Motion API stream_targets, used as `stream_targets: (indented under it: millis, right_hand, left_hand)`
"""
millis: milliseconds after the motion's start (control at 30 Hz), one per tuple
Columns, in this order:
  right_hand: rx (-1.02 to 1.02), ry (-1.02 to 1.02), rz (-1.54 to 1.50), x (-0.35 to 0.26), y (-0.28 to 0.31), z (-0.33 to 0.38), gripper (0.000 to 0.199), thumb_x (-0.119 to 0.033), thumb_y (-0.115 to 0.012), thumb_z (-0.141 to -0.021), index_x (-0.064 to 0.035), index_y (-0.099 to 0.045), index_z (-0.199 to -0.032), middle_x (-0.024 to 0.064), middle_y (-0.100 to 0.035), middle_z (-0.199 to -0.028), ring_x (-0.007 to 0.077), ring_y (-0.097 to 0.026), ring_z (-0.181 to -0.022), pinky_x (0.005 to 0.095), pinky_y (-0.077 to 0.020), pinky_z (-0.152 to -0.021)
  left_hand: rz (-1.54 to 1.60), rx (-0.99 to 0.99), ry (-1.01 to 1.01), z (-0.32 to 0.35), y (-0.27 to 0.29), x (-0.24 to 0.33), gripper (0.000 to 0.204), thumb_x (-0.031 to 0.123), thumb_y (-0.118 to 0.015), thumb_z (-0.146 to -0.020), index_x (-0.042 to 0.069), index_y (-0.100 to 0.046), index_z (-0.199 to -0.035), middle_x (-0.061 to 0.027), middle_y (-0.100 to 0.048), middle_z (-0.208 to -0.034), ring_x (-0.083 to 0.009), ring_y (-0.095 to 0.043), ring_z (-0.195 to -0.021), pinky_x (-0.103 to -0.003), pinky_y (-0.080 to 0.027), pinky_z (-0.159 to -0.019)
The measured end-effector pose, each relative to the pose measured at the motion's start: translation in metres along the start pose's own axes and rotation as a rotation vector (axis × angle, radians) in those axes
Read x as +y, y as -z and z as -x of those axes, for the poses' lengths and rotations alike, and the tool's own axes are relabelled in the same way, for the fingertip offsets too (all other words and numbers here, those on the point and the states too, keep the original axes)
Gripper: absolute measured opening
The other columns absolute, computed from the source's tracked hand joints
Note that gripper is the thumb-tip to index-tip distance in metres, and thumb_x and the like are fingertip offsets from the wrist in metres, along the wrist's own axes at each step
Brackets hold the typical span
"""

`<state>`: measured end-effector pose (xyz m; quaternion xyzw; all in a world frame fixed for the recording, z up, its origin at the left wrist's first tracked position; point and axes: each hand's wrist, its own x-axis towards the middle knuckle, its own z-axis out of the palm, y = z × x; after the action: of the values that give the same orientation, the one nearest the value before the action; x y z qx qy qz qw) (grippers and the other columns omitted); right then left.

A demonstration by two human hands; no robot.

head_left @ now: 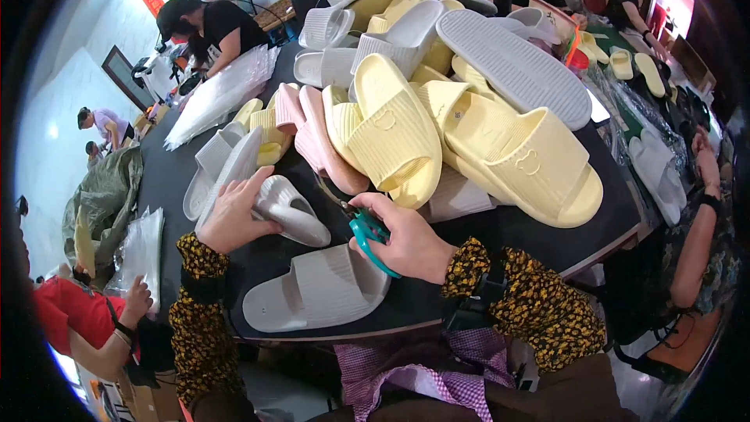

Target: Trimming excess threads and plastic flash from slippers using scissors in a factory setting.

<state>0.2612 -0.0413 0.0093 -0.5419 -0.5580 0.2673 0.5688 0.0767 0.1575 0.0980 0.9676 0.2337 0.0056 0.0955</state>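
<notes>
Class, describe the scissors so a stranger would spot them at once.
On the dark table, find the heap of slide sandals. At its near side, the person's right hand holds the scissors. Teal handles set them apart from the grey sandal nearer the person and the pink ones beyond.

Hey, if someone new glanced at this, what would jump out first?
Probably the heap of yellow, gray and pink slippers piled across the dark table. Next, likely the teal-handled scissors in the right hand, beside a gray slipper near the table's front edge.
</notes>
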Motion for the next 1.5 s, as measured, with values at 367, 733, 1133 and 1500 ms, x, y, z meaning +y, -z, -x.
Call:
stream_targets:
  millis: [367,733,1133,1500]
  right_hand:
    - [-0.008,-0.047,-0.014,0.002,-0.003,0.001,0.046,-0.008,-0.067,-0.08,-0.0014,-0.044,-0.119,0.0043,-0.056,-0.085,0.0076,-0.054,-0.074,0.0234,-0.0483,-0.065]
    - [-0.004,-0.077,-0.22,-0.01,0.002,0.001,0.049,-0.01,-0.066,-0.08,-0.0012,-0.041,-0.121,0.0089,-0.057,-0.085,0.0128,-0.056,-0.076,0.0272,-0.047,-0.07]
    - [0.03,-0.033,-0.403,-0.016,-0.001,0.003,0.059,-0.005,-0.067,-0.078,-0.002,-0.034,-0.127,0.0077,-0.051,-0.09,0.0113,-0.051,-0.079,0.0258,-0.0449,-0.073]
    - [-0.016,-0.123,-0.273,-0.017,0.0,0.003,0.06,-0.005,-0.068,-0.079,-0.0029,-0.034,-0.128,0.0071,-0.056,-0.087,0.0113,-0.055,-0.081,0.0257,-0.0456,-0.074]
  left_hand:
    - [0.838,0.211,0.156,0.018,0.011,-0.018,0.037,0.019,-0.056,-0.089,-0.003,-0.052,-0.119,-0.0007,-0.058,-0.089,-0.0058,-0.051,-0.081,-0.021,-0.042,-0.072]
    - [0.729,-0.188,0.179,0.006,0.004,-0.014,0.039,0.03,-0.044,-0.097,-0.006,-0.059,-0.104,-0.0005,-0.06,-0.088,-0.0078,-0.051,-0.082,-0.024,-0.042,-0.075]
    - [-0.017,0.04,-0.06,0.011,0.002,0.036,0.035,0.022,-0.054,-0.088,0.002,-0.052,-0.117,-0.02,-0.056,-0.108,-0.0323,-0.056,-0.1,-0.037,-0.045,-0.083]
    - [0.034,0.042,-0.164,0.041,-0.008,0.053,0.076,0.027,-0.075,-0.069,-0.001,-0.038,-0.13,-0.0205,-0.041,-0.131,-0.0367,-0.044,-0.116,-0.039,-0.035,-0.098]
